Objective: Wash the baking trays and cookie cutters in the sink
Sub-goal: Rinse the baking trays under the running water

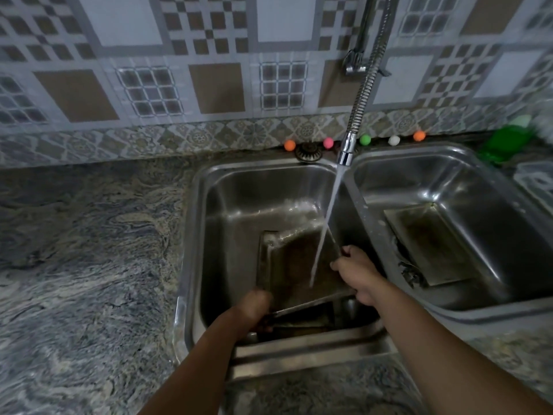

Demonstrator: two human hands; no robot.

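Observation:
A dark, stained baking tray (294, 265) is tilted up inside the left sink basin (239, 205), under a running stream of water from the faucet (347, 151). My left hand (253, 307) grips its near left corner. My right hand (356, 274) holds its right edge. Another tray (299, 320) lies partly hidden beneath it at the basin's front. A third baking tray (431, 244) rests flat in the right basin (478, 181). No cookie cutters can be made out.
A granite counter (89, 250) spreads to the left of the sink. Small coloured balls (328, 142) line the ledge behind the basins. A green bottle (505, 139) and a clear container (535, 181) sit at the far right. Dark debris (411, 272) lies beside the right tray.

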